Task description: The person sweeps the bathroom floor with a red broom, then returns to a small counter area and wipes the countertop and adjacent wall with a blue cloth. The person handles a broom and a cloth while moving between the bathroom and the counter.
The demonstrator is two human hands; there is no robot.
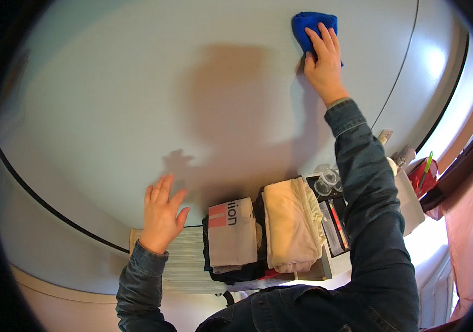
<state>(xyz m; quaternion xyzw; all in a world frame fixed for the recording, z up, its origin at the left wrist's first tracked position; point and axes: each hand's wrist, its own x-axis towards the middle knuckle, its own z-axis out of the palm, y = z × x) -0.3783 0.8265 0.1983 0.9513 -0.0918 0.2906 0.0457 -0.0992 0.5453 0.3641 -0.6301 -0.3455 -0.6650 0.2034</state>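
Observation:
My right hand [324, 68] presses a folded blue cloth [312, 31] flat against the pale wall [137, 103], high at the upper right, with the fingers spread over it. My left hand [162, 213] is raised at the lower left with its fingers apart and holds nothing; whether its fingertips touch the wall cannot be told. Below and between the hands, a folded light garment with printed lettering [232, 236] lies on dark folded fabric. Beside it is a folded cream cloth [288, 224].
A striped light surface [182, 261] runs along the wall's foot. To the right stand clear glasses [325, 182] in a dark tray, a white container [408, 203], and a red container [423, 178] with a green stick. A wall outlet [385, 136] and pink curtain [471, 245] are farther right.

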